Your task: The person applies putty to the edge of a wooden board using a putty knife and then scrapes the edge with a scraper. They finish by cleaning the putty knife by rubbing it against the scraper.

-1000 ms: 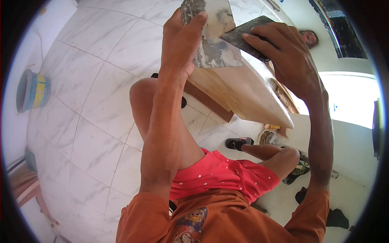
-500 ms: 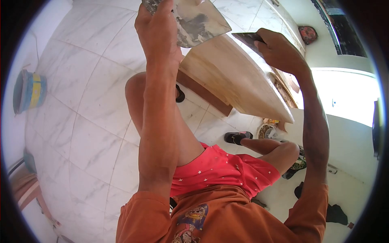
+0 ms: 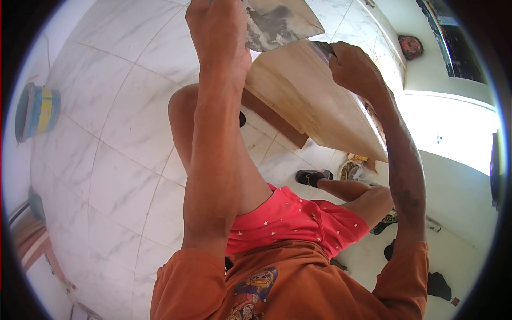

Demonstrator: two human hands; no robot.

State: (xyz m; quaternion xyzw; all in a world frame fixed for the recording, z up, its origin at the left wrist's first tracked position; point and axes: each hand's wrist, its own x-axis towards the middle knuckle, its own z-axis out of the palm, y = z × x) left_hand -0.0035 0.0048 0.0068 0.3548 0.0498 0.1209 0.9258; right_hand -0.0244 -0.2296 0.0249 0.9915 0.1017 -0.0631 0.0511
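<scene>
At the top of the view my left hand is closed around a flat metal plate smeared with grey-white paste. To its right, my right hand grips a putty knife, whose dark blade points left over a pale wooden panel. The blade overlaps the panel's upper edge, close to the corner of the plate. My left forearm crosses in front of my bent knee. The panel slants down to the right between my legs, with a brown strip along its lower side.
Marbled floor tiles spread to the left, with a blue bucket banded in yellow by the wall. A red bag-like object sits at the upper right. Dark cloth lies at the lower right, near the white wall.
My left hand and the plate have shifted right and slightly up. My right hand has moved a little left and turned, bringing the knife over the panel's top edge.
</scene>
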